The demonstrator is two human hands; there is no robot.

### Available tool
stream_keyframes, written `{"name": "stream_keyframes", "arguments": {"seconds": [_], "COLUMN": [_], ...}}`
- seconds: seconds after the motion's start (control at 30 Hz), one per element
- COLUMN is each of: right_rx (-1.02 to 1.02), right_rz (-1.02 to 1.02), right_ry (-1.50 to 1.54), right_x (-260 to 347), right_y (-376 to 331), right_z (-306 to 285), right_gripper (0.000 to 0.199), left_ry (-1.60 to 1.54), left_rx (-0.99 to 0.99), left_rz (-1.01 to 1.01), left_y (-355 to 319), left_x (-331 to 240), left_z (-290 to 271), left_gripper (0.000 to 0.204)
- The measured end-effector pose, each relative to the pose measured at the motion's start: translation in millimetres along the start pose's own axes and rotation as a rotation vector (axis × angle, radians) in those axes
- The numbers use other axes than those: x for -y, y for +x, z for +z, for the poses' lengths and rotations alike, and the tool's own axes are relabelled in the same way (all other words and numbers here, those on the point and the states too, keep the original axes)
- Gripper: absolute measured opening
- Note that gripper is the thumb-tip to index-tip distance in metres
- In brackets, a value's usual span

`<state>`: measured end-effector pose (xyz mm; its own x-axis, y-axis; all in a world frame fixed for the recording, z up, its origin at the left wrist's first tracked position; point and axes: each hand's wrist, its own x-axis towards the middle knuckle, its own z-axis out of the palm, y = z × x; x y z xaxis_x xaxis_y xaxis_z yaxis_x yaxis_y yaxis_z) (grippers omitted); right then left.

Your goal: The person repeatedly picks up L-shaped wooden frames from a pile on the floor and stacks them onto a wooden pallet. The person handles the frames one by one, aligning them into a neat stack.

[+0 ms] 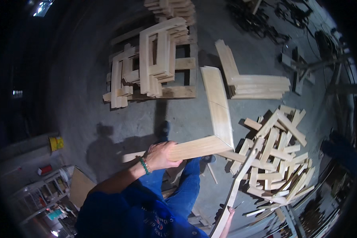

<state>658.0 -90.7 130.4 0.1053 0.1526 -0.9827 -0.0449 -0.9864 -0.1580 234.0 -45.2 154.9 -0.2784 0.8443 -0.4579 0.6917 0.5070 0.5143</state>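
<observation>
My left hand [162, 155], with a green bead bracelet on its wrist, is closed around one arm of an L-shaped wooden frame piece [219, 112]. The other arm of this piece points away from me, and a mitred joint shows at the corner. Low on the right, my right hand [230, 211] is partly hidden behind a long, bent wooden piece [236, 185] and appears to grip it. A thin, dark, pointed thing sticks out beside these fingers; I cannot make out what it is.
Stacked L-shaped pieces lie on a wooden pallet [178, 92] ahead. Another stack of L-shaped pieces [260, 86] rests on the floor to its right. A jumbled heap of wooden pieces [271, 154] lies at right. A shelf rack [41, 202] stands at lower left, near a yellow container [56, 143].
</observation>
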Motion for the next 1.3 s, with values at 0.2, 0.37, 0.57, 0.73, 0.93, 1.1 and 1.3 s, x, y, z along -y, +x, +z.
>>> {"name": "stream_keyframes", "arguments": {"seconds": [0.2,0.37,0.57,0.73,0.93,1.1,1.3], "right_rx": [-0.055,0.089,0.195,0.246,0.331,0.367,0.4], "right_rz": [0.023,-0.01,-0.142,-0.134,-0.249,-0.336,-0.31], "right_ry": [-0.331,-0.43,-0.449,-0.34,-0.436,-0.536,-0.559], "right_x": [35.3,-24.9,-65.2,-65.4,-52.3,-42.6,-93.5], "right_y": [-70.5,-76.1,-105.7,-138.2,-130.8,-126.6,-144.2], "right_z": [162.9,218.8,300.8,384.4,452.2,520.7,605.4], "right_gripper": [0.053,0.062,0.081,0.079,0.08,0.064,0.058], "left_ry": [-0.161,0.024,-0.025,-0.074,-0.26,-0.558,-0.325], "left_rx": [-0.324,-0.486,-0.518,-0.504,-0.47,-0.529,-0.595], "left_rz": [-0.228,-0.396,-0.505,-0.516,-0.676,-0.833,-0.918], "left_y": [-31.6,-42.8,-46.7,-63.7,-99.4,-140.6,-206.1], "left_x": [149.8,301.7,416.9,456.6,499.4,558.1,656.0], "left_z": [-60.0,-107.6,-164.8,-185.6,-199.4,-218.5,-249.5], "left_gripper": [0.047,0.044,0.046,0.045,0.047,0.046,0.044]}}
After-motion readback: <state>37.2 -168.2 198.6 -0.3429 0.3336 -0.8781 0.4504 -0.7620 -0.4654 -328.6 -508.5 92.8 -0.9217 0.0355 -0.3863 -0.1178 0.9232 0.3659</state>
